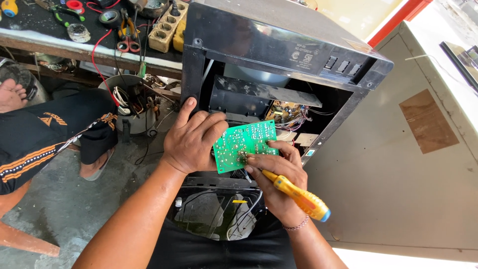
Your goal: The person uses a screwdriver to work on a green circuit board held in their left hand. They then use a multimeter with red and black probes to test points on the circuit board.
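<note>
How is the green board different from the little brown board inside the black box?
The green circuit board is bigger, out in the open, pinched by the left hand. The brown circuit board is smaller and sits deep inside the black appliance casing, touched by nobody. Both carry small soldered parts.

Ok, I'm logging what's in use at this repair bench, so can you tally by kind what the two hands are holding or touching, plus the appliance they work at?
Green printed circuit boards: 1, held by the left hand
Yellow-handled screwdrivers with blue end cap: 1, in the grip of the right hand
Opened black appliance housings: 1
Total: 3
</note>
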